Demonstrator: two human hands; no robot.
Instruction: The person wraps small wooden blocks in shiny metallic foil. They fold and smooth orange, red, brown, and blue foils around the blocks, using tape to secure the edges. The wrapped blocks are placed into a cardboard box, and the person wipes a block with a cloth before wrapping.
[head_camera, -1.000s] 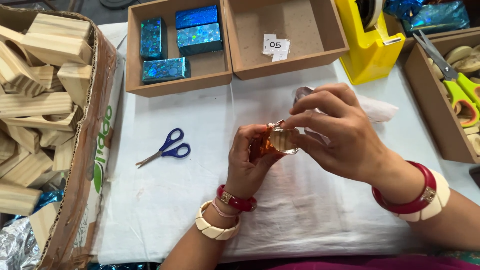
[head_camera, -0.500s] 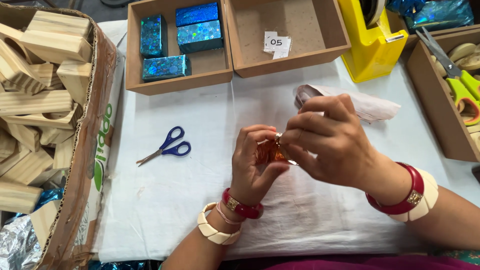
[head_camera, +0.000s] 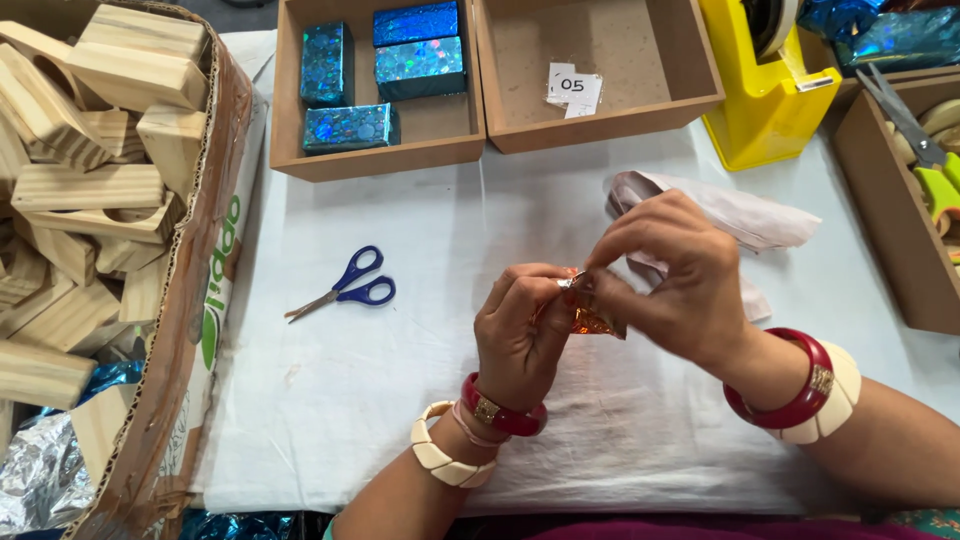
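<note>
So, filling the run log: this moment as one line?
left hand: holds orange foil piece | right hand: pinches it | blue scissors: on cloth

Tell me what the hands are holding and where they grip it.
Both hands hold one small orange foil-wrapped piece: the left hand cups its left side, the right hand pinches the foil at its top edge.

Glossy, crinkled orange foil (head_camera: 590, 318) is glinting between the left hand (head_camera: 520, 335) and right hand (head_camera: 672, 278). Matt white cloth (head_camera: 400, 400) is covering the table. 4 blocks in shiny blue holographic wrap (head_camera: 418, 65) are lying in a matt fibreboard tray (head_camera: 380, 165). Rough, bare wooden blocks (head_camera: 90, 190) are filling a cardboard box (head_camera: 195, 330). The scissors (head_camera: 345, 285) are showing smooth blue plastic handles.
</note>
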